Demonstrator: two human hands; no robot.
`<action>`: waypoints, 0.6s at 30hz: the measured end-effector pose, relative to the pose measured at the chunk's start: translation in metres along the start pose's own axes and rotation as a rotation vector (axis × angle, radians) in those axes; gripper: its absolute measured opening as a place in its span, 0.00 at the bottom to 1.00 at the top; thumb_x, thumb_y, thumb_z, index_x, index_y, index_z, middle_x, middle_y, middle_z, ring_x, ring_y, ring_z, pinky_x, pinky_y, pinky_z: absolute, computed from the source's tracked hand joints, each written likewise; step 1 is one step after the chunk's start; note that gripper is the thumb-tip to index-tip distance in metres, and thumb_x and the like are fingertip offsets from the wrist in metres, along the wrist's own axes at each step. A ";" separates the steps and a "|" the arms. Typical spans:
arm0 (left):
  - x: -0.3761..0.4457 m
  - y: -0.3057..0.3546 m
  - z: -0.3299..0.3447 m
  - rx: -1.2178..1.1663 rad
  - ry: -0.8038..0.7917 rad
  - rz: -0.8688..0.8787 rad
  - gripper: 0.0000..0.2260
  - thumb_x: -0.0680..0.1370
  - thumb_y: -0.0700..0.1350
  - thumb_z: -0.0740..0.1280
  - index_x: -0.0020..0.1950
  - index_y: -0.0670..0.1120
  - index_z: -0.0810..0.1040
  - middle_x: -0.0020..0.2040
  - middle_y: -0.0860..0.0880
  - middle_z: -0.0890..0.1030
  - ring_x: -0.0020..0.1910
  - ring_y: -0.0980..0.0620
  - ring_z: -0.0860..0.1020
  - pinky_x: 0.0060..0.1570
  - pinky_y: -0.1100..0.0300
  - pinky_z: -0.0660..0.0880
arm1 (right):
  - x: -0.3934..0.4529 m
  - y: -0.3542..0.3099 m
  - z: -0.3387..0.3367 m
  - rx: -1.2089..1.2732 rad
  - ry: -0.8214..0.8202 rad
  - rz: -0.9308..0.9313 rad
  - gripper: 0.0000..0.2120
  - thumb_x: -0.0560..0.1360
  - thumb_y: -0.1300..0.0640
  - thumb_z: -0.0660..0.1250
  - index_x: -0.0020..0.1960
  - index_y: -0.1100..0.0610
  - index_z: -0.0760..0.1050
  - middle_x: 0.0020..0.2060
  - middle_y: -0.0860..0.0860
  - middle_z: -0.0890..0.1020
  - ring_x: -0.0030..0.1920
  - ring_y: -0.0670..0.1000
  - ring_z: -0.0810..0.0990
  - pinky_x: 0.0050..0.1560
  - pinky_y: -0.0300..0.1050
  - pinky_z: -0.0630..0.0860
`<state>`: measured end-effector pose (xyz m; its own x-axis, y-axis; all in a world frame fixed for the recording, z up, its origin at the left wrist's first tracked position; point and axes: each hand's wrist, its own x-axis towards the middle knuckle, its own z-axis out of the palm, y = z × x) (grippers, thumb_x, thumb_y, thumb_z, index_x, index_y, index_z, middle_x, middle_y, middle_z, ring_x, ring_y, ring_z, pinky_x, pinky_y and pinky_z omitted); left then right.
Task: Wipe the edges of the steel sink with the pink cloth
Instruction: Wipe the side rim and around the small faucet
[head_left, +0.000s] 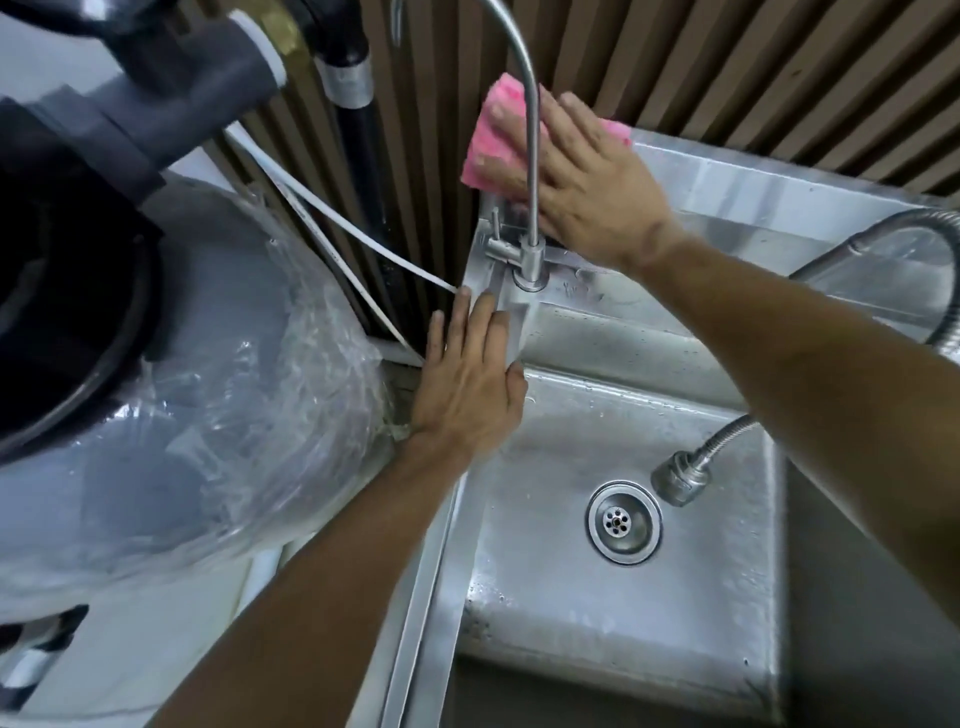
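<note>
Steel sink (618, 332) against slatted wall (727, 62)

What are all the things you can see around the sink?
Square steel sink: one, silver, lower middle.
Round steel drain: one, silver, in the sink's floor.
Thin curved steel tap: one, silver, sink's far left corner.
Pink wiping cloth: one, pink, behind the tap, against the back rim.
Flexible steel hose with spray head: one, silver, hanging over the sink from the right.
Grey tank wrapped in clear plastic: one, grey, left of the sink.
Thin white tubes: two, white, between tank and wall.
Brown slatted wall: one, brown, behind the sink.
Left hand: flat on the sink's left rim.
Right hand: presses the cloth.
</note>
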<state>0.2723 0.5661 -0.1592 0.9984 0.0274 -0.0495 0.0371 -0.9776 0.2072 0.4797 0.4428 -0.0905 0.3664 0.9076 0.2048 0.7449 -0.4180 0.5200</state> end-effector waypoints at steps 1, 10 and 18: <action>0.001 -0.001 0.002 0.005 -0.016 -0.004 0.29 0.82 0.53 0.50 0.81 0.41 0.62 0.84 0.42 0.57 0.84 0.40 0.51 0.81 0.39 0.52 | -0.005 -0.002 0.000 0.003 -0.012 0.018 0.27 0.89 0.47 0.47 0.85 0.52 0.43 0.83 0.59 0.50 0.83 0.64 0.50 0.82 0.58 0.43; 0.000 0.003 0.005 0.011 -0.052 -0.052 0.28 0.87 0.53 0.44 0.85 0.46 0.45 0.86 0.50 0.43 0.84 0.45 0.39 0.82 0.42 0.43 | -0.021 0.006 0.011 -0.195 0.070 -0.168 0.27 0.87 0.59 0.47 0.85 0.56 0.45 0.83 0.57 0.54 0.82 0.60 0.54 0.82 0.54 0.48; 0.001 0.002 0.002 -0.021 -0.062 -0.052 0.29 0.84 0.55 0.40 0.86 0.47 0.45 0.86 0.51 0.42 0.84 0.48 0.37 0.83 0.44 0.42 | -0.043 0.017 0.017 -0.326 -0.066 -0.370 0.32 0.85 0.59 0.50 0.83 0.60 0.37 0.83 0.57 0.43 0.84 0.58 0.47 0.83 0.54 0.51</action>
<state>0.2728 0.5641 -0.1607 0.9906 0.0640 -0.1206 0.0898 -0.9707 0.2230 0.4866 0.3964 -0.1047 0.1532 0.9841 -0.0898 0.6225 -0.0255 0.7822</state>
